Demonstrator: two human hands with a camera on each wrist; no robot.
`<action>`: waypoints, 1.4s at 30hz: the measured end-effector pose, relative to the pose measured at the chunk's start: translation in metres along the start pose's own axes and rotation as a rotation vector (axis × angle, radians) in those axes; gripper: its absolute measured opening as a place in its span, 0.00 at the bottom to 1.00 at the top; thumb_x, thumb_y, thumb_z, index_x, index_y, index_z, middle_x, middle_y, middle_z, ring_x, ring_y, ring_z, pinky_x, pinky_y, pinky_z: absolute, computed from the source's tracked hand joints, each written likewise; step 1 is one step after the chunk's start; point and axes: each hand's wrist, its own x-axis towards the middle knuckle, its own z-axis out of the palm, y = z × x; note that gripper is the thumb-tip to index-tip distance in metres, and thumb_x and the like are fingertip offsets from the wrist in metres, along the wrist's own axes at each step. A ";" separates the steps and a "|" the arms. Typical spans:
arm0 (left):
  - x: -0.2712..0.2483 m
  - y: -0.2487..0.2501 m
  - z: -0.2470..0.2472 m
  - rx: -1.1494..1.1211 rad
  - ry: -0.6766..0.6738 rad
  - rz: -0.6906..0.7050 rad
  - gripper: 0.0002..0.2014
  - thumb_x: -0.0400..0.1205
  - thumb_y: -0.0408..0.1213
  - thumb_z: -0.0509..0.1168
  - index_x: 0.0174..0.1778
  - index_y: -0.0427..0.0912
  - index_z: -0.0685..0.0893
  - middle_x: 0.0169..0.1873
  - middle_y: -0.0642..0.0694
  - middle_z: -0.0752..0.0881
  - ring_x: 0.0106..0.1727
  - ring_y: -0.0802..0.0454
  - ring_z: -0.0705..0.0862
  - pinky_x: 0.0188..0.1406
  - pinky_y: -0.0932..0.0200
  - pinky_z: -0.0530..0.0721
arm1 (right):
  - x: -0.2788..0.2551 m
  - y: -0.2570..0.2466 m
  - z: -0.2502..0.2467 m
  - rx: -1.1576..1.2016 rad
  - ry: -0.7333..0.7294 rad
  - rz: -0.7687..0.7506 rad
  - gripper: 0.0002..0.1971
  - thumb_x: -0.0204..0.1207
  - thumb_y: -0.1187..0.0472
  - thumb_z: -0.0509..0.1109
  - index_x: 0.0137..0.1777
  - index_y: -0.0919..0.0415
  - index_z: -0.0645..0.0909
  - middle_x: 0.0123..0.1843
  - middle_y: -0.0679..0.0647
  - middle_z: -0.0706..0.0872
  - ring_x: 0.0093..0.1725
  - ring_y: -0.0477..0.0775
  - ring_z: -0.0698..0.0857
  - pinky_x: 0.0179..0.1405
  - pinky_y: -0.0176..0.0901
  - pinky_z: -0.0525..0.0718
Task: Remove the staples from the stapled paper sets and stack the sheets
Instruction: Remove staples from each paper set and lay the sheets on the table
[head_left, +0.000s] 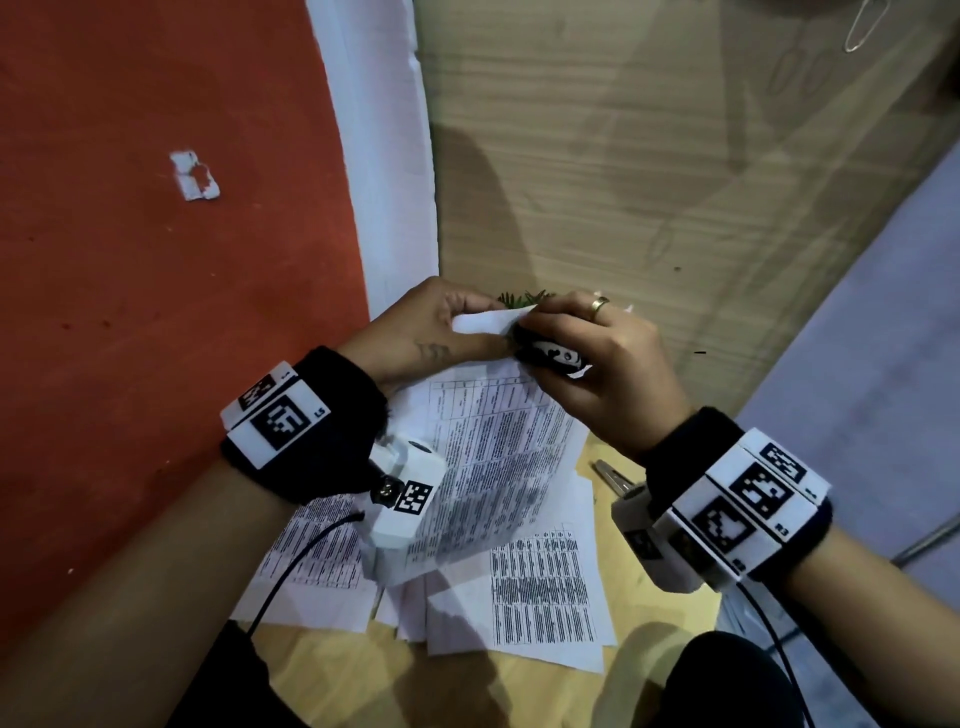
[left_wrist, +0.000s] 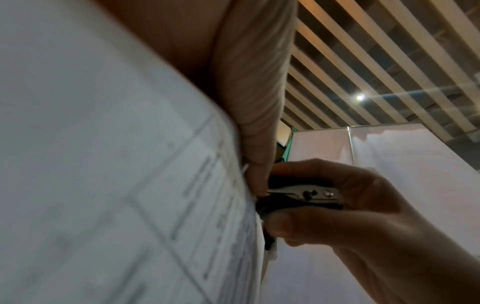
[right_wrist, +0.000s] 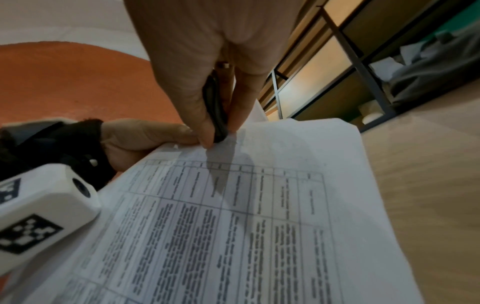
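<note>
My left hand pinches the top corner of a stapled paper set printed with tables and holds it up off the table. My right hand grips a black and metal staple remover and squeezes it onto that same corner. In the left wrist view the staple remover bites at the paper's edge beside my thumb. The right wrist view shows the remover between thumb and fingers, its tip on the sheet's top edge. The staple itself is hidden.
Several loose printed sheets lie overlapped on the wooden table below my hands. A metal tool lies by my right wrist. A red floor with a paper scrap is to the left. A wire hanger lies far right.
</note>
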 end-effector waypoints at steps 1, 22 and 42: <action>0.001 -0.001 -0.001 0.015 0.008 0.016 0.08 0.73 0.31 0.73 0.38 0.51 0.88 0.31 0.60 0.87 0.38 0.65 0.83 0.42 0.71 0.78 | -0.001 0.000 0.001 0.033 0.007 0.028 0.12 0.67 0.68 0.74 0.51 0.67 0.87 0.48 0.59 0.87 0.46 0.56 0.86 0.46 0.41 0.82; 0.009 -0.009 0.017 -0.130 0.107 -0.077 0.11 0.77 0.29 0.70 0.29 0.44 0.84 0.20 0.56 0.82 0.24 0.65 0.78 0.26 0.73 0.75 | -0.009 0.004 0.015 0.056 0.183 0.103 0.11 0.65 0.71 0.77 0.49 0.70 0.87 0.48 0.62 0.88 0.47 0.49 0.83 0.52 0.26 0.76; 0.009 -0.007 0.036 -0.141 0.219 -0.244 0.29 0.61 0.46 0.67 0.48 0.23 0.84 0.37 0.37 0.83 0.38 0.48 0.80 0.41 0.55 0.75 | -0.011 -0.006 0.009 0.039 0.097 0.342 0.20 0.64 0.62 0.79 0.54 0.68 0.79 0.49 0.59 0.83 0.48 0.50 0.78 0.45 0.32 0.71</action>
